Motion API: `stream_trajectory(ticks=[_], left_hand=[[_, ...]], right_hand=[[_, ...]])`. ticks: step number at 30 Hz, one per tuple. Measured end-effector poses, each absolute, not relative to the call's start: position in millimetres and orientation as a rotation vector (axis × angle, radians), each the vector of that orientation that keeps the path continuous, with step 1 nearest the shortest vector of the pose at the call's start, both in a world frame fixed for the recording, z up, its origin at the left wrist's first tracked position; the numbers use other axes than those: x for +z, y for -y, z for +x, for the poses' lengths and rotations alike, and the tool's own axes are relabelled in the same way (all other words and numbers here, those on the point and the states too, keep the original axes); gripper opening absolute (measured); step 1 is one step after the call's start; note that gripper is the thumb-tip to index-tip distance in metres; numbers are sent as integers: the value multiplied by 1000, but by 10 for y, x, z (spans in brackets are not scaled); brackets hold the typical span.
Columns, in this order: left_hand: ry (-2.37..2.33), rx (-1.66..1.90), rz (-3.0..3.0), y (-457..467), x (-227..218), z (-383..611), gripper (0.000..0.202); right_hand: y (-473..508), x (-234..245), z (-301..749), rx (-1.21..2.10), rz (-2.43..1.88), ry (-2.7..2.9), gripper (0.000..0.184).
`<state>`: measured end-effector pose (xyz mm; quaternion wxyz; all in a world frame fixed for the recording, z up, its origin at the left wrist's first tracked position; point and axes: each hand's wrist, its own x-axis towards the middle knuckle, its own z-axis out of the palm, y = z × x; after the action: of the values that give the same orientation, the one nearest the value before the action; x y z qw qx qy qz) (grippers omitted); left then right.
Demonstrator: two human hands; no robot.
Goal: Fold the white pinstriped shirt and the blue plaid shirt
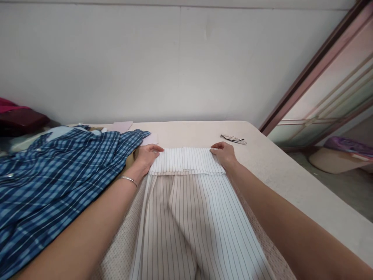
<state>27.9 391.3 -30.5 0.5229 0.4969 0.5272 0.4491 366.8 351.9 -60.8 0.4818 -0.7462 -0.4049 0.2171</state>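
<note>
A pair of white trousers with thin dark stripes (186, 210) lies lengthwise before me, its wide waistband (183, 160) at the far end. My left hand (147, 155) pinches the waistband's left far corner between thumb and fingers. At the right far corner, my right hand (224, 153) is closed on the cloth in the same way. The band looks flat and stretched straight between the two hands. Below it the cloth has some soft folds, and its near end runs out of view.
A blue plaid shirt (72, 167) is heaped at the left, with a dark red object (23, 120) behind it. Eyeglasses (233, 139) rest beyond my right hand on the pale covered table (291, 182). A white wall (145, 62) stands behind.
</note>
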Motion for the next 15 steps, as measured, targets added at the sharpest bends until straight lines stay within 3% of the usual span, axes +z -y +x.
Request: stream_trajectory(ticks=[5,10,15], left_hand=[[-1396,1139,1461,-4010,-421,228,24],[-1669,934,1806,-4178,-429,163,36],[-1808,743,2046,-4141,-349,142,35]], right_hand=[[-3562,-582,3689,460,-1846,1029,21],[-3590,-536,3665,348,-1902,1098,19],[-3588,-489,3655,378,-1968,1077,18]])
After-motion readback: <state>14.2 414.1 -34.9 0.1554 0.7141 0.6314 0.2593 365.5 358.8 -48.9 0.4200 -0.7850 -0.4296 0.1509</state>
